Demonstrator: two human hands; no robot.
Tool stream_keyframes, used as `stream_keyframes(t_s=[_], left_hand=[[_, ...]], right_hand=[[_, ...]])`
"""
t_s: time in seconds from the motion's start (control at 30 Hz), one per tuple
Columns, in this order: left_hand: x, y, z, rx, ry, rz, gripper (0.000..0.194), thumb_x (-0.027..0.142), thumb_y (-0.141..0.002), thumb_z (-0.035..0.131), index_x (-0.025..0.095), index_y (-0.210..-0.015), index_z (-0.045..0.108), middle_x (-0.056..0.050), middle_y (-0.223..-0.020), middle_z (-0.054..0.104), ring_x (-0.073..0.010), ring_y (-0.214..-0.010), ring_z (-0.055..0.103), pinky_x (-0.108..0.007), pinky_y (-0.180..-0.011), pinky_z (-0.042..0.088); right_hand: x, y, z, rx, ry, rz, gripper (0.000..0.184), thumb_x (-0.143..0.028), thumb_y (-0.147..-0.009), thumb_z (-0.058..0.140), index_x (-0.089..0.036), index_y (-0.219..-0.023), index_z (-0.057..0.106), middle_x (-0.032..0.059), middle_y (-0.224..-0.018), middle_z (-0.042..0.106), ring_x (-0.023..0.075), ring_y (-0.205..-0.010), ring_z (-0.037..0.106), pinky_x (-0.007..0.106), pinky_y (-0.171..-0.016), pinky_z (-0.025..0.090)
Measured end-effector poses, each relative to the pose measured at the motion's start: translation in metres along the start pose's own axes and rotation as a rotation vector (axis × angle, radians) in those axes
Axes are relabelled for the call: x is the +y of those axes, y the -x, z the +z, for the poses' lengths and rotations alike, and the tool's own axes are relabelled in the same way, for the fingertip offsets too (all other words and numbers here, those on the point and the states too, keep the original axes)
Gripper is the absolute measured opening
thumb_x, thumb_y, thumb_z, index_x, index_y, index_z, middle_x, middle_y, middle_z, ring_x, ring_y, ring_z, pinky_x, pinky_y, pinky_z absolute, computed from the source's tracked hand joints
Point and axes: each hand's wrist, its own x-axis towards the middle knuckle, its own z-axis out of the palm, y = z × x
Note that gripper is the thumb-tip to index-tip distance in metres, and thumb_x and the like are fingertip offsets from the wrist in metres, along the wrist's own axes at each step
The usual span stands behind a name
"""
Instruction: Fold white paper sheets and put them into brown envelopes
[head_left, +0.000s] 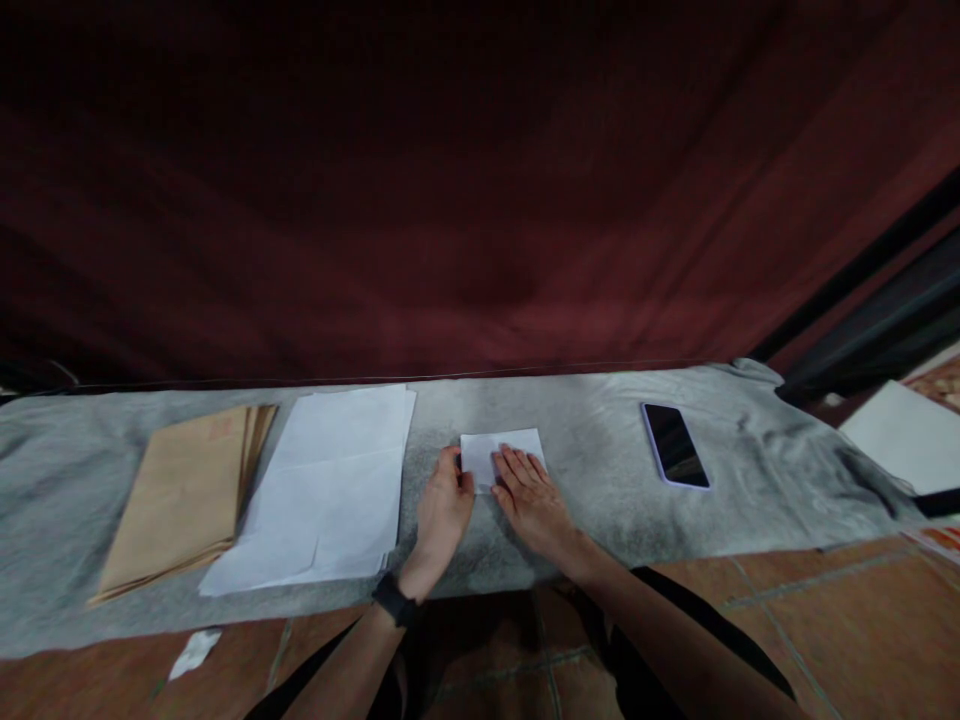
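A small folded white paper (501,450) lies on the grey cloth (600,480) in the middle. My right hand (534,502) rests flat on its near right part, fingers stretched out together. My left hand (442,512) touches the paper's left edge, its fingers curled down against the cloth; a dark band sits on that wrist. To the left lies a stack of white sheets (330,485), and further left a pile of brown envelopes (184,495).
A dark phone (675,445) lies face up on the cloth to the right. A white sheet (904,435) sits at the far right on the tiled floor. A paper scrap (193,652) lies near the cloth's front edge. A dark red curtain (480,200) hangs behind.
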Motion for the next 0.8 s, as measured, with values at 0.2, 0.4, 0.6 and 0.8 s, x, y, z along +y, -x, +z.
stream_keyframes(t_s=[0.2, 0.4, 0.6, 0.8], left_hand=[[0.007, 0.007, 0.016, -0.018, -0.375, 0.453, 0.045, 0.030, -0.101, 0.037, 0.012, -0.140, 0.052, -0.017, -0.148, 0.052, -0.0278, -0.142, 0.044, -0.047, -0.117, 0.036], [-0.003, 0.006, 0.037, -0.159, -0.604, 0.482, 0.064, 0.047, -0.104, 0.028, 0.005, -0.153, 0.035, -0.018, -0.160, 0.036, -0.0273, -0.151, 0.027, -0.048, -0.124, 0.025], [-0.013, 0.000, 0.032, -0.107, -0.738, 0.463, 0.061, 0.040, -0.103, 0.029, 0.006, -0.154, 0.034, -0.015, -0.162, 0.032, -0.0255, -0.152, 0.024, -0.044, -0.125, 0.022], [-0.021, -0.004, 0.025, -0.088, -0.798, 0.403, 0.060, 0.038, -0.104, 0.027, 0.006, -0.154, 0.033, -0.015, -0.162, 0.031, -0.0261, -0.152, 0.026, -0.046, -0.125, 0.023]], right_hand=[[0.001, -0.001, 0.003, -0.023, 0.047, 0.011, 0.052, -0.027, -0.105, 0.030, -0.015, -0.155, 0.036, 0.0085, -0.161, 0.035, 0.0220, -0.149, 0.032, 0.044, -0.124, 0.026], [0.008, -0.001, 0.010, 0.017, 0.169, 0.048, 0.053, -0.018, -0.102, 0.030, -0.011, -0.154, 0.037, 0.0101, -0.161, 0.035, 0.0222, -0.150, 0.031, 0.045, -0.124, 0.024], [0.029, -0.001, 0.007, 0.077, 0.228, 0.101, 0.053, -0.032, -0.107, 0.031, -0.010, -0.154, 0.036, 0.0130, -0.158, 0.038, 0.0247, -0.148, 0.034, 0.046, -0.123, 0.022], [0.045, 0.004, 0.001, 0.039, 0.250, 0.134, 0.056, -0.036, -0.107, 0.026, -0.008, -0.155, 0.033, 0.0139, -0.160, 0.035, 0.0269, -0.149, 0.032, 0.047, -0.122, 0.022]])
